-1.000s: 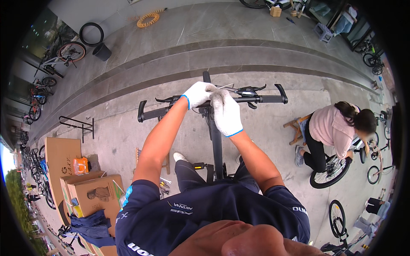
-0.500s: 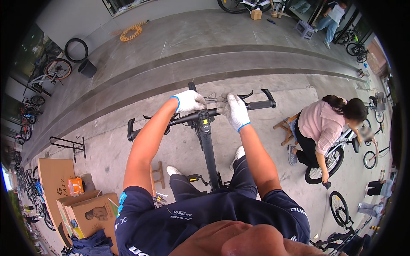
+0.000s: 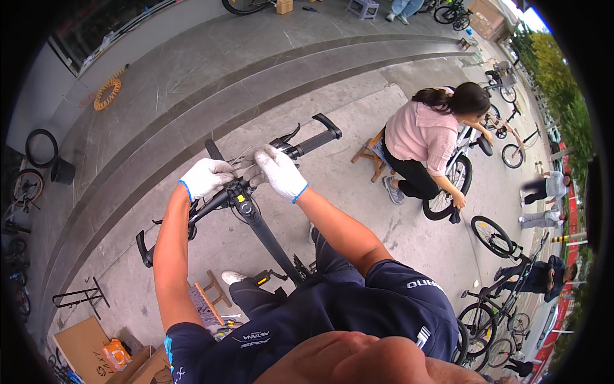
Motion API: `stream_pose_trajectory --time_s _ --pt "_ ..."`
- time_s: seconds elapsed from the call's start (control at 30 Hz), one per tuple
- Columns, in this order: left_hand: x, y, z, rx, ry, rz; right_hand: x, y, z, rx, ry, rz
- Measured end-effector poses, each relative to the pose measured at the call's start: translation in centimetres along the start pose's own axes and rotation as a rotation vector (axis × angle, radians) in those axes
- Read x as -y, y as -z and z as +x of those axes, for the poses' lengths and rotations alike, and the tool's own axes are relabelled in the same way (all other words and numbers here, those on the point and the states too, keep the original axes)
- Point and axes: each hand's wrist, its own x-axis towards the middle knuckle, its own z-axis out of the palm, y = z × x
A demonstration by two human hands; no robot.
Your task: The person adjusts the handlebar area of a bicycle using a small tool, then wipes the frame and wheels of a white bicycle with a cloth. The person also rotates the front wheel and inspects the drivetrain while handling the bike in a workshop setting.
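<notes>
A black bicycle stands upright in front of me, its top tube [image 3: 270,238] running back between my legs. My left hand [image 3: 204,179], in a white glove with a blue cuff, is closed just left of the stem [image 3: 238,189]. On the other side, my gloved right hand [image 3: 281,174] bends over the handlebar [image 3: 313,143], its fingers closed close to those of the left. Thin strands or rods show between the fingertips; what they are is too small to tell. Part of the front tyre [image 3: 214,150] shows beyond the hands.
At right, a person in a pink shirt [image 3: 419,131] sits on a wooden stool [image 3: 369,157], handling another bicycle [image 3: 459,179]. Steps [image 3: 256,80] curve across ahead. A low wooden stool [image 3: 219,289], a black metal rack [image 3: 83,296] and cardboard [image 3: 83,345] lie left.
My view has swung to the right, so the bicycle and both hands appear farther left and lower. The hands stay together at the stem, their fingers still closed.
</notes>
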Motion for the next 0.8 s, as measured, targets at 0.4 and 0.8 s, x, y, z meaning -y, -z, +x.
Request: stream_pose_trajectory --time_s 0.4,0.8 --pt "2.3 -0.3 1.4 -0.027 -0.017 -0.036 -0.7 -6.4 -2.8 -0.120 0.173 -0.386" --pt "1.4 -0.1 1.3 -0.038 0.018 0.073 -1.6 -10.4 -2.2 0.001 0.492 -1.193"
